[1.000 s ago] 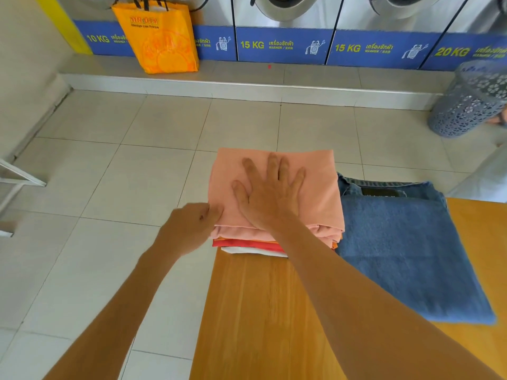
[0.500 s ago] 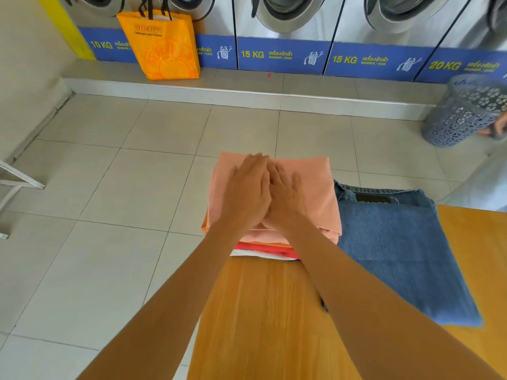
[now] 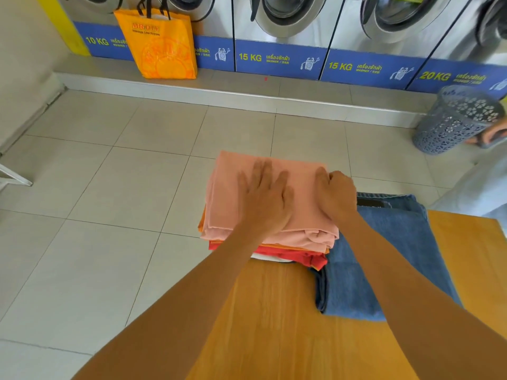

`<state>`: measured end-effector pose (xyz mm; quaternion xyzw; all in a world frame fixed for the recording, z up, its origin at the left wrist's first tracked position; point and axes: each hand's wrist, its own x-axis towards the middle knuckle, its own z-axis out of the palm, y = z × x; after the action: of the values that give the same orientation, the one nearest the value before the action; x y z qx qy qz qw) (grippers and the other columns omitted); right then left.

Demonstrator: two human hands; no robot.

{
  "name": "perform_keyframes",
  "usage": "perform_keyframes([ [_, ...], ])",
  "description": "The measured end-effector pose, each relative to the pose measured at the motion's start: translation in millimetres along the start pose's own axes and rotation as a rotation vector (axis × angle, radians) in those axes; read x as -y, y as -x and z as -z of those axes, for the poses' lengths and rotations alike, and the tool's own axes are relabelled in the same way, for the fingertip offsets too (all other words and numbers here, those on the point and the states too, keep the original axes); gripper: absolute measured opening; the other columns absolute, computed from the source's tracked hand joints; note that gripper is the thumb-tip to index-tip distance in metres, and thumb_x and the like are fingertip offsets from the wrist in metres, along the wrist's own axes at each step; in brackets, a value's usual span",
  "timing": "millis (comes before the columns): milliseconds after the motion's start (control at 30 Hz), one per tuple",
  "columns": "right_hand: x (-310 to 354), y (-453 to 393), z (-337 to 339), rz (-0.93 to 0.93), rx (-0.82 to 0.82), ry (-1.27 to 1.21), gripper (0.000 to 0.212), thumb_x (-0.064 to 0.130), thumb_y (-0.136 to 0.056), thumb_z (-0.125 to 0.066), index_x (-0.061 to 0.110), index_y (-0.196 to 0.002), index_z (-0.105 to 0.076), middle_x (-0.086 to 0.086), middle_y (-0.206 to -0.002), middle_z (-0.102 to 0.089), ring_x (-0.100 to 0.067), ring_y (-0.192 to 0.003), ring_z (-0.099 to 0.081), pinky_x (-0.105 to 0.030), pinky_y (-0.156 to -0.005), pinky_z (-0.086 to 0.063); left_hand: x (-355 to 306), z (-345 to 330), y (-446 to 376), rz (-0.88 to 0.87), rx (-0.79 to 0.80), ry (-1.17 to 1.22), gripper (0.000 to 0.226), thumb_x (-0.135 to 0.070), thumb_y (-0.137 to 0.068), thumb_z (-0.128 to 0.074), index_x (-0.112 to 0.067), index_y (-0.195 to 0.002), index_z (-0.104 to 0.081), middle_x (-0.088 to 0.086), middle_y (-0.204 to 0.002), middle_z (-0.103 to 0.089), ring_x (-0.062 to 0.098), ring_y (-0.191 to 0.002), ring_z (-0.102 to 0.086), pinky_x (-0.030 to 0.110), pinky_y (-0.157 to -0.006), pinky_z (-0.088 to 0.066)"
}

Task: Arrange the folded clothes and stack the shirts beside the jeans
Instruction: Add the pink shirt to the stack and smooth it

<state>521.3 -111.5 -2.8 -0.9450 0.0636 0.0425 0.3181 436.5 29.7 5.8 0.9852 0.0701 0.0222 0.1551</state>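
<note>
Both hands' fingers (image 3: pixel 263 174) atop shirts (image 3: pixel 233 204)

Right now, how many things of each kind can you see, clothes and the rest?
Shirt stack: 1
Jeans: 1
Hands, left and right: 2
Washers: 5
Orange bag: 1
Basket: 1
Table: 1
Total: 12
</note>
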Motion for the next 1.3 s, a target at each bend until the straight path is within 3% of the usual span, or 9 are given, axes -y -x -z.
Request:
perform_keyframes([
  [133, 5, -22, 3, 0.016, 0.108, -0.148, 0.042, 0.041, -0.096, -0.05, 0.006, -0.074, -0.051, -0.007, -0.076, -0.054, -0.024, -0.071, -0.048, -0.033, -0.056, -0.034, 0, -20, 1, 0.033, -0.005, -0.104, 0.064, -0.059, -0.095, -0.012, -0.034, -0.152, -0.028, 0.003, -0.166, -0.01, 0.031, -0.152, 0.001, 0.06, -0.117, 0.007],
  [300, 10, -46, 6, 0.058, 0.078, 0.007, 0.043, 0.032, -0.095, -0.055, 0.017, -0.057, -0.041, 0.0, -0.059, -0.045, -0.024, -0.063, -0.047, -0.028, -0.049, -0.031, 4, -19, 2, 0.024, 0.004, -0.121, 0.072, -0.073, -0.09, -0.011, -0.041, -0.154, -0.019, 0.001, -0.166, -0.004, 0.031, -0.152, 0.007, 0.06, -0.117, 0.009],
  [433, -1, -22, 21, -0.067, -0.058, -0.159, 0.039, 0.034, -0.101, -0.042, 0.008, -0.075, -0.054, -0.012, -0.076, -0.063, -0.029, -0.072, -0.058, -0.037, -0.061, -0.047, 5, -21, 5, 0.018, -0.019, -0.125, 0.07, -0.072, -0.09, -0.011, -0.041, -0.153, -0.02, 0.0, -0.166, -0.006, 0.032, -0.152, 0.004, 0.061, -0.117, 0.003],
  [533, -21, 28, 52, -0.044, 0.034, -0.221, 0.05, 0.044, -0.1, -0.041, 0.0, -0.088, -0.06, -0.012, -0.084, -0.07, -0.029, -0.074, -0.065, -0.042, -0.069, -0.053, 6, -22, 4, 0.018, -0.03, -0.132, 0.07, -0.069, -0.091, -0.01, -0.04, -0.153, -0.02, 0.001, -0.166, -0.006, 0.032, -0.152, 0.003, 0.062, -0.117, 0.002],
  [667, -44, 103, 66, 0.023, 0.32, -0.244, 0.037, 0.048, -0.086, -0.07, 0.025, -0.112, -0.056, 0.012, -0.101, -0.064, -0.006, -0.087, -0.065, -0.015, -0.062, -0.048, 2, -23, 4, 0.019, -0.04, -0.142, 0.07, -0.069, -0.091, -0.008, -0.04, -0.154, -0.02, 0.002, -0.166, -0.007, 0.033, -0.152, 0.002, 0.062, -0.117, 0.004],
  [767, -47, 117, 47, 0.18, 0.192, -0.254, 0.054, 0.044, -0.081, -0.075, 0.025, -0.126, -0.05, 0.004, -0.112, -0.059, -0.016, -0.093, -0.061, -0.031, -0.075, -0.055, 4, -23, 5, 0.014, -0.031, -0.149, 0.07, -0.069, -0.091, -0.007, -0.039, -0.154, -0.017, 0.002, -0.166, -0.005, 0.034, -0.152, 0.003, 0.062, -0.117, 0.003],
  [867, -43, 116, 40, 0.267, 0.175, -0.227, 0.059, 0.039, -0.081, -0.076, 0.027, -0.131, -0.048, 0.004, -0.113, -0.051, -0.01, -0.092, -0.053, -0.022, -0.075, -0.049, 5, -23, 5, 0.01, -0.027, -0.163, 0.07, -0.069, -0.092, -0.006, -0.039, -0.155, -0.014, 0.003, -0.166, -0.005, 0.034, -0.152, 0.003, 0.062, -0.117, 0.003],
  [1033, -47, 125, 29, 0.333, -0.051, -0.173, 0.017, 0.02, -0.087, -0.066, 0.027, -0.101, -0.06, 0.004, -0.084, -0.058, -0.014, -0.072, -0.055, -0.039, -0.063, -0.053, 6, -23, 4, 0.001, -0.02, -0.174, 0.072, -0.07, -0.091, -0.003, -0.039, -0.155, -0.012, 0.002, -0.166, -0.004, 0.035, -0.152, 0.003, 0.063, -0.117, 0.0],
  [1300, -43, 116, 5, 0.096, -0.208, -0.271, 0.029, 0.009, -0.078, -0.061, 0.027, -0.066, -0.041, 0.009, -0.056, -0.041, -0.01, -0.05, -0.038, -0.035, -0.046, -0.039, 6, -21, 2, 0.016, 0.009, -0.161, 0.071, -0.07, -0.091, -0.003, -0.04, -0.155, -0.009, 0.0, -0.166, 0.0, 0.032, -0.152, 0.007, 0.06, -0.118, 0.004],
])
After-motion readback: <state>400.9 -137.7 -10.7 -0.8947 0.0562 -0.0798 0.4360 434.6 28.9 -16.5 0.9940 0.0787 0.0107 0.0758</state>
